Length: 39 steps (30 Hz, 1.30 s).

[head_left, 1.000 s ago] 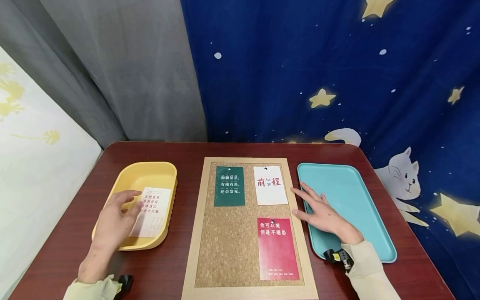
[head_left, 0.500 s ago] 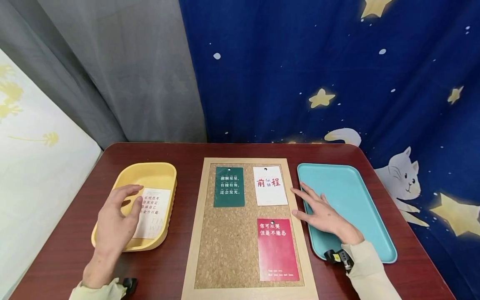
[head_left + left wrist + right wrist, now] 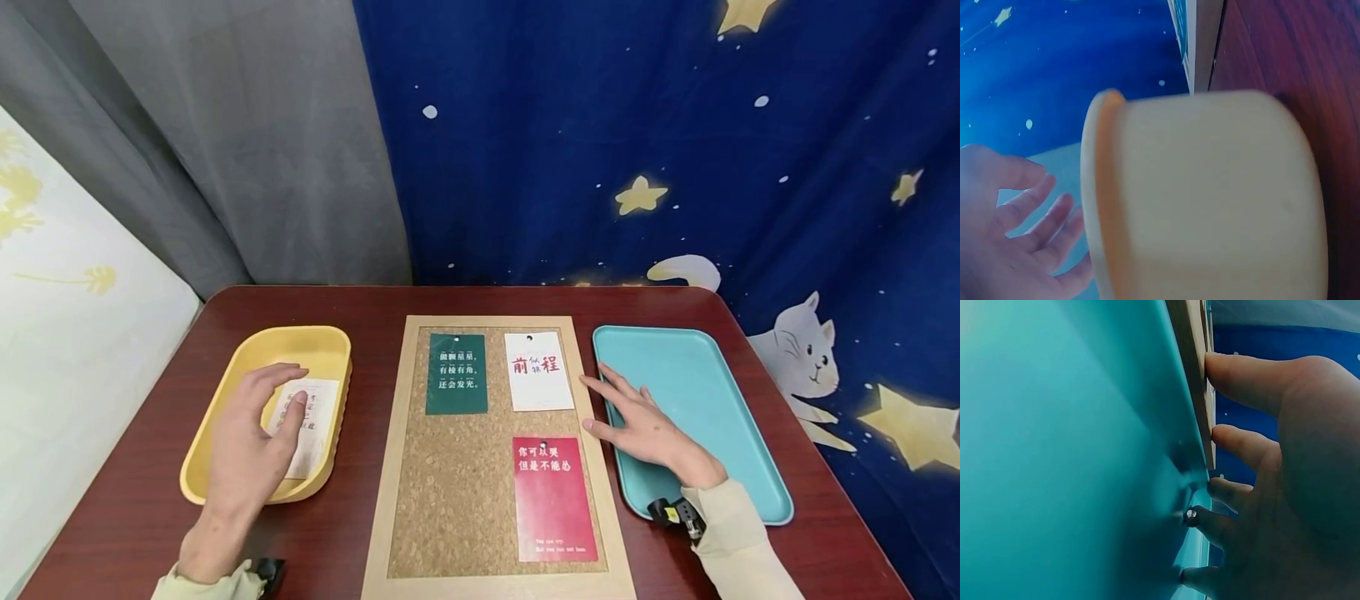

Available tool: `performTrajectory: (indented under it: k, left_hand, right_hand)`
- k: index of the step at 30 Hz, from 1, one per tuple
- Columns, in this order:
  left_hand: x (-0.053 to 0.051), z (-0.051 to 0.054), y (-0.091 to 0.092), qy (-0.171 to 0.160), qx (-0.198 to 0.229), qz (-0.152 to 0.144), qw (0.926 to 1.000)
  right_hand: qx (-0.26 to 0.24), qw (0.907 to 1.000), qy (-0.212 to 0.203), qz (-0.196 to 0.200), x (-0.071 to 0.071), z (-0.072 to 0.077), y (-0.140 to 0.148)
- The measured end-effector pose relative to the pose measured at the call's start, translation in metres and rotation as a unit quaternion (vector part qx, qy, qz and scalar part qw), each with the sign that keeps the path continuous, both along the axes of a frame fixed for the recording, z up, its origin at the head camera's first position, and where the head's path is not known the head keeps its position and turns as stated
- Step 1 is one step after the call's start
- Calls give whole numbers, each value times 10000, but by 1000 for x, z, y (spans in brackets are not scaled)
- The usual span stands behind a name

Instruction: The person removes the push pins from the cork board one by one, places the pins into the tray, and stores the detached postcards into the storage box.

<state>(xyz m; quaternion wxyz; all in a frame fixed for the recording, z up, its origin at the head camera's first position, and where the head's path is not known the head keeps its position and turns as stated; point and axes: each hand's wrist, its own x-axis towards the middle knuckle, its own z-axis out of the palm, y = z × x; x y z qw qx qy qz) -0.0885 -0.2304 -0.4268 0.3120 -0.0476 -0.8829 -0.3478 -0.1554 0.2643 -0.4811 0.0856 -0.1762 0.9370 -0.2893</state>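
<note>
Over a yellow tray [image 3: 296, 346] at the left of the table hovers my left hand [image 3: 247, 442], its fingers relaxed and holding nothing. Beneath the thumb and fingertips lies a white card [image 3: 324, 417] with printed writing, partly covered by the hand. The left wrist view shows the tray's outer wall, with the loosely bent fingers [image 3: 1019, 206] beyond its rim. My right hand [image 3: 648, 429] reaches across the left rim of a turquoise tray [image 3: 697, 383]. Its spread thumb and fingertips touch the right wooden edge of a framed cork board [image 3: 450, 492].
Fastened on the board are a green card [image 3: 456, 396], a white card [image 3: 542, 396] and a red card [image 3: 555, 512], each with a dark dot near its top. In the right wrist view, a small shiny round thing [image 3: 1191, 517] shows by a finger. Curtains hang behind the table.
My left hand has shifted to the right over the yellow tray and covers more of the white card's writing. The right hand has stayed at the board's edge.
</note>
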Motion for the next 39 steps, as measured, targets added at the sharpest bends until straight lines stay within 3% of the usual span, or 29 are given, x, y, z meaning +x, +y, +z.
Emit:
performTrajectory:
  k: [15, 22, 33, 39]
  left_hand:
    - [0, -5, 40, 84, -405, -602, 9973]
    - [5, -4, 62, -265, -690, -879, 9934]
    - [4, -17, 91, -980, -1191, -1375, 9784]
    - [3, -24, 102, -1013, -1443, -1633, 9707]
  right_hand:
    - [48, 10000, 27, -41, -1, -2, 0]
    - [64, 9999, 94, -71, 0, -3, -1]
    - [-23, 9999, 71, -77, -3, -1, 0]
    - [-45, 9998, 123, -116, -2, -1, 1]
